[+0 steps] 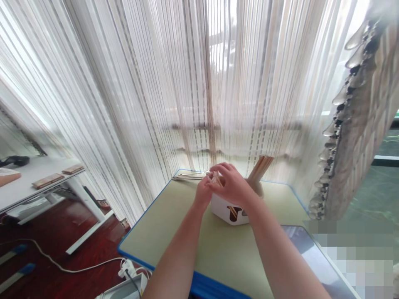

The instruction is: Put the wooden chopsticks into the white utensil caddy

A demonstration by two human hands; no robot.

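Observation:
Over the table, my two hands meet at a small crumpled pale thing (214, 178), perhaps a wrapper; I cannot make out its kind. My left hand (203, 192) pinches it from the left. From the right, my right hand (234, 183) curls over it with bent fingers. Just beneath and behind the hands stands a white box (222, 210) with a dark cut-out in its front, partly hidden by my right hand and forearm. Beyond my right hand, a bundle of brown sticks (261, 168) leans up out of a rounded beige holder (258, 187).
The pale table (174, 220) has a blue edge. Flat whitish items (191, 176) lie at its far left, and a dark glossy panel (299, 245) at its right. Sheer curtains (149, 83) hang behind. A white desk (67, 182), power strip (127, 268) and cable stand left.

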